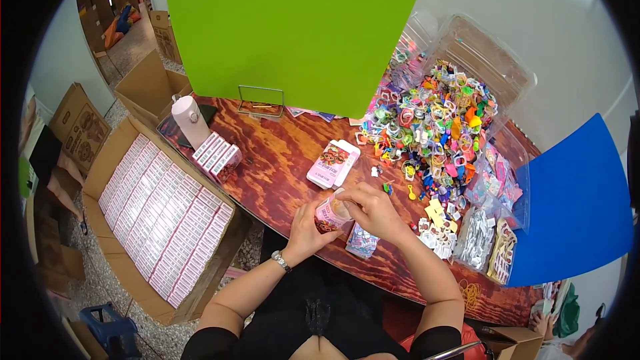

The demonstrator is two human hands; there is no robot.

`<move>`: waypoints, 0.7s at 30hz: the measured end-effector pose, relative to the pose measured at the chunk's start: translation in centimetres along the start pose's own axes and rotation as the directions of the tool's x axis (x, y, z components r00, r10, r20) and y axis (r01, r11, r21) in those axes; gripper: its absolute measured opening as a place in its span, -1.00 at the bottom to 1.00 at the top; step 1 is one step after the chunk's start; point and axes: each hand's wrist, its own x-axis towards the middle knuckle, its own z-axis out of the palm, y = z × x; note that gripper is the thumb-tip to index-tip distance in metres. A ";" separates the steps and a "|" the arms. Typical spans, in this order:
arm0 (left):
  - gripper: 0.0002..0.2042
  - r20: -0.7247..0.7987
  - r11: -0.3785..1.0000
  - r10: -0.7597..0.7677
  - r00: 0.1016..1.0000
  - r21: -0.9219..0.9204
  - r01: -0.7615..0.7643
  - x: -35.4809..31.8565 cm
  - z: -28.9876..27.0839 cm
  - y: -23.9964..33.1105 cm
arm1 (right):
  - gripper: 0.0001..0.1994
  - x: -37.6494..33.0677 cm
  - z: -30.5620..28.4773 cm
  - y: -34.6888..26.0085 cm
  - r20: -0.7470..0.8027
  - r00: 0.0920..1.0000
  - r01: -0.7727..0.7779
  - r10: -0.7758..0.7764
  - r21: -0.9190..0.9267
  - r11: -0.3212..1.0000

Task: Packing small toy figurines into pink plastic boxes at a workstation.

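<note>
My left hand is wrapped round a small pink printed carton, held tilted above the near edge of the table. At the carton's upper end my right hand has its fingers bent together over the opening. Whatever those fingertips pinch is hidden. Just beyond the hands lies another pink carton with a white flap standing out. A small stack of light blue and pink printed packets rests below my right hand.
Right of my hands spreads a large heap of colourful small plastic trinkets. Clear trays of grey pieces sit nearer. Left, a large cardboard box holds rows of pink cartons, beside a pale pink tumbler. Green and blue panels flank the table.
</note>
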 end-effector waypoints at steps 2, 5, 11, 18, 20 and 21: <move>-0.24 -0.013 1.000 -0.012 1.000 -0.011 0.012 -0.1 0.0 -0.1 | -0.81 -0.1 0.0 0.0 -0.002 0.999 -0.032 0.032 -0.008 0.999; -0.25 -0.046 1.000 -0.022 0.999 0.019 0.023 0.0 -0.7 -0.5 | -0.83 -0.4 -1.2 1.2 -0.052 0.998 -0.036 0.034 -0.028 0.999; -0.28 -0.062 0.998 0.004 0.998 0.063 0.000 0.0 -0.8 -1.6 | -0.81 -4.5 -2.2 8.4 0.107 0.873 -0.474 0.475 -0.037 0.880; -0.28 -0.042 0.999 -0.018 0.999 0.046 0.020 -0.4 -0.7 -1.6 | -0.66 -7.6 0.4 9.8 0.185 0.885 -0.350 0.427 -0.338 0.874; -0.28 -0.036 0.999 -0.020 0.999 0.045 0.021 -0.5 -0.6 -1.6 | -0.69 -7.8 0.3 10.7 0.201 0.872 -0.407 0.446 -0.209 0.889; -0.28 -0.036 0.999 -0.017 0.999 0.047 0.019 -0.5 -0.6 -1.6 | -0.74 -7.9 0.2 11.0 0.225 0.824 -0.501 0.520 -0.138 0.854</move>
